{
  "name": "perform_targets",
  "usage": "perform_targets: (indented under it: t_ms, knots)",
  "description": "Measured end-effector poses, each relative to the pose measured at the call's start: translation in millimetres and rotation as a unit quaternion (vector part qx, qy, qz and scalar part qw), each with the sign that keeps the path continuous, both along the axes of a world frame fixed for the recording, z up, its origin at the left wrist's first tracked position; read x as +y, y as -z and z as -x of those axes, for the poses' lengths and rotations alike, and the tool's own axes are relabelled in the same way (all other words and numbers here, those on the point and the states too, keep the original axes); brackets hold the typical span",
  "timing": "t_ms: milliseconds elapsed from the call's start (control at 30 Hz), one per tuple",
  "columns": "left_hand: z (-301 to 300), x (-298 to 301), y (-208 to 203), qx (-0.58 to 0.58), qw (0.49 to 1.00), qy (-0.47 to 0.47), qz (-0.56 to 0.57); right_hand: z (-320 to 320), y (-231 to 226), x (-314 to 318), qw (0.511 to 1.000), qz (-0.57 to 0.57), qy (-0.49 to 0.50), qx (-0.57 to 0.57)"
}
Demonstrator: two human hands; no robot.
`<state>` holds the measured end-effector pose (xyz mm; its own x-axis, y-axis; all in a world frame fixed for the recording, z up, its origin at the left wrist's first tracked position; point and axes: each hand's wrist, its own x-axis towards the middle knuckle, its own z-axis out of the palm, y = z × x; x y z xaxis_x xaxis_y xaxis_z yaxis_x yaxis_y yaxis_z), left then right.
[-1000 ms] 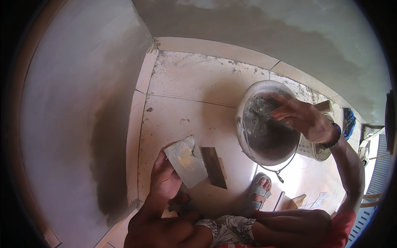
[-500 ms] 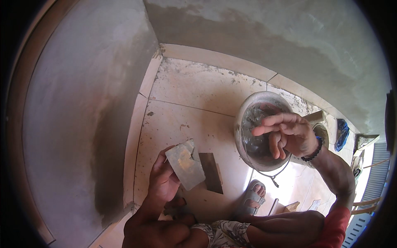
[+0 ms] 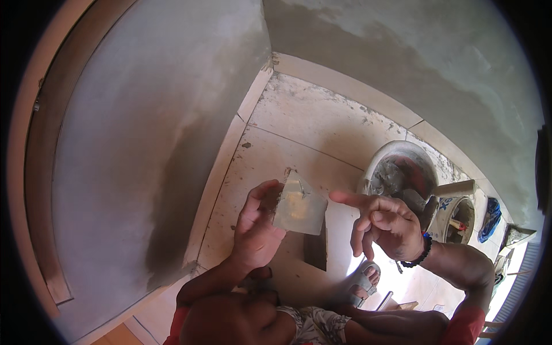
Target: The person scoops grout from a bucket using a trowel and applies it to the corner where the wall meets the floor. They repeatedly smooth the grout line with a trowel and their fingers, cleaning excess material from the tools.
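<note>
My left hand (image 3: 257, 238) grips a flat, pale grey squarish plate (image 3: 299, 215) by its left side. The plate has a notched, rough upper edge and a yellowish patch on its face; I cannot tell its exact kind. Just right of it, my right hand (image 3: 394, 227) is held out with the index finger stretched toward the plate, apart from it. The other fingers are loosely bent and hold nothing. Beyond the right hand stands a round bucket (image 3: 375, 161), with wet grey mix inside, partly hidden by the hand. A dark rectangular piece (image 3: 315, 250) lies on the floor below the plate.
Grey plastered walls (image 3: 132, 138) with darker damp patches meet in a corner above a tiled skirting (image 3: 362, 95). Right of the bucket are a block (image 3: 454, 188), a smaller white bucket (image 3: 443, 215) and a blue bag (image 3: 490, 220). My sandalled foot (image 3: 363, 284) is on the tiled floor.
My right hand has come away from over the bucket, moving down and toward the plate. The plate in my left hand is raised and turned more upright. The whole view has shifted.
</note>
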<state>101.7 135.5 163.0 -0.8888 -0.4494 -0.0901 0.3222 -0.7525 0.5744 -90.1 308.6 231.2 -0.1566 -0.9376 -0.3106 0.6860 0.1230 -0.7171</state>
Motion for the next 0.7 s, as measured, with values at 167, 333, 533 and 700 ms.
perform_targets:
  t_ms: [167,333,533,700]
  knots:
    - [-0.5,3.7,-0.5,-0.010,0.996,-0.041,0.083,-10.0,1.5,-12.6,0.994,0.044,-0.016,0.095]
    - [1.4,6.4,4.2,-0.028,0.972,-0.086,0.218,-13.1,3.6,-22.0,0.991,0.048,-0.027,0.126]
    - [7.1,7.5,0.9,-0.008,0.941,-0.102,0.322,-12.5,12.8,-29.0,0.985,0.063,-0.051,0.156]
    - [11.9,9.6,4.1,0.000,0.923,-0.129,0.362,-13.5,11.2,-31.9,0.986,0.066,-0.061,0.140]
